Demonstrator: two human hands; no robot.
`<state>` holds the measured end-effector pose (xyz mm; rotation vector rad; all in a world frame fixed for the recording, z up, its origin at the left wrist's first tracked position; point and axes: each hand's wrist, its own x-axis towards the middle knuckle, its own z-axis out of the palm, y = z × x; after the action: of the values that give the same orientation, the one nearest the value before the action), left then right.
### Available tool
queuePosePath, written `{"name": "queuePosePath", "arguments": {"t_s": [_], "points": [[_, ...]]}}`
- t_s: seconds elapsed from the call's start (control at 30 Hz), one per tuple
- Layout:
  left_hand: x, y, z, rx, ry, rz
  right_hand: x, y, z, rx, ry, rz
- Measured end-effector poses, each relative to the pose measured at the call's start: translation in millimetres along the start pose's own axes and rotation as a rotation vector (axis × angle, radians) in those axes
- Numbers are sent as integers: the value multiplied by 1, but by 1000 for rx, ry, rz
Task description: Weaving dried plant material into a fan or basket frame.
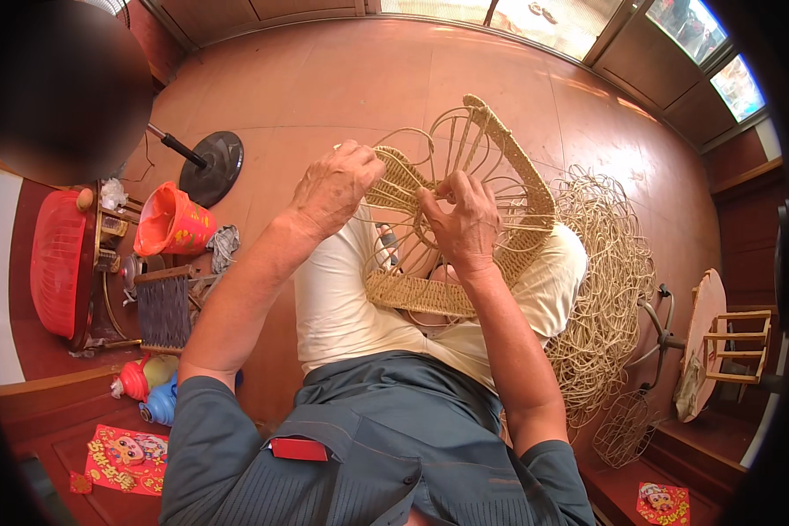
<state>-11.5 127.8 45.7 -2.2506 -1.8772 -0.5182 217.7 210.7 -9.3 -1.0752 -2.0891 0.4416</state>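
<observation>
A tan woven piece of straw-like cord (pixel 421 296) rests across my lap and knees. Its braided band bends round an open middle crossed by long loose strands (pixel 478 149). My left hand (pixel 337 188) is closed at the band's upper left end, fingers bent together with a pale tip showing beyond them. Over the middle, my right hand (pixel 460 219) pinches a strand between thumb and fingers, near where several strands gather. My palms hide the exact grip points.
A large heap of loose tan cord (pixel 605 298) lies to the right of my knee. Left are a fan's round black base (pixel 215 167), an orange bucket (pixel 175 219), a dark woven stool (pixel 168 311) and a red plastic basket (pixel 57 263). A small wooden rack (pixel 736 346) stands far right.
</observation>
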Motion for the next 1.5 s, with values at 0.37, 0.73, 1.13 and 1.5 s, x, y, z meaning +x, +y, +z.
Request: {"name": "queuePosePath", "arguments": {"t_s": [0.37,0.73,1.13,1.5], "points": [[12,-10,-13,-230,-138,27,-1,0,-2,-2,-7,-26],[10,-10,-15,-293,-103,37,-1,-1,-2,-8,18,-70],[-6,-13,0,-212,116,165,0,2,-4,-3,-2,-80],[-79,105,20,-386,-397,-203,1,12,-13,25,-60,-168]]}}
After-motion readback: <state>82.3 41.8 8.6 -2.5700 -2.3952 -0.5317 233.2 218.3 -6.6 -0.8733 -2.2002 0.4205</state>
